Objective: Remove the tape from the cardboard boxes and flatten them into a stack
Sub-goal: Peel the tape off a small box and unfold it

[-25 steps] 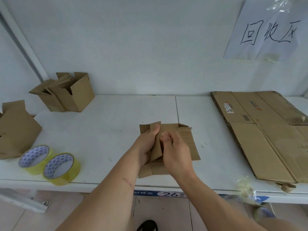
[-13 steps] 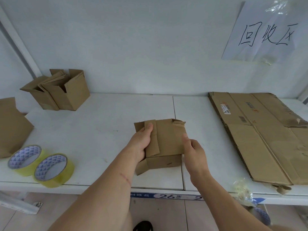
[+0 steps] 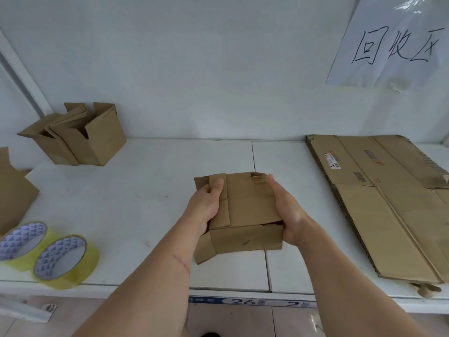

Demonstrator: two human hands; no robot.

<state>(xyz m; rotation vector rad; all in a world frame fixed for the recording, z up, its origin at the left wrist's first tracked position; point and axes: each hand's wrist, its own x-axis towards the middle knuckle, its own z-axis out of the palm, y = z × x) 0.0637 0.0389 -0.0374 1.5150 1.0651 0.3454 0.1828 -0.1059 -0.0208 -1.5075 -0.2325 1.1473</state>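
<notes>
We hold a small cardboard box (image 3: 243, 215) over the tabletop's (image 3: 145, 203) front edge, left hand (image 3: 206, 205) and right hand (image 3: 286, 210) each in a curled grip on its sides. Flattening seems underway; next, press it flat.

White bench (image 3: 150, 215), top in two panels with a seam running front to back. Plain white wall (image 3: 194, 69) behind. Handwritten paper sign (image 3: 393, 45) taped upper right. Tan tiled floor (image 3: 230, 322) below. Even, diffuse light.
</notes>
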